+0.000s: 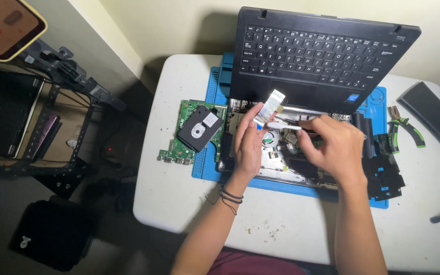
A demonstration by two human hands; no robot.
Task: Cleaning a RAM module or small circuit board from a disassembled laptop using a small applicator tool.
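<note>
An opened black laptop base [281, 168] lies on a blue mat [205, 168], its keyboard cover [322, 56] tilted up behind it. My left hand [250, 145] pinches a flat white ribbon cable [269, 103] that rises from the base. My right hand [334, 147] grips a thin white-handled tool [281, 125], its shaft pointing left toward the cable and my left fingers. A round fan [270, 137] shows between the hands.
A green circuit board [178, 147] with a black hard drive [199, 128] on it lies left of the mat. Green-handled pliers [406, 130] and black parts [385, 175] lie right. White table edge [143, 203] at left; a phone [3, 23] on a stand.
</note>
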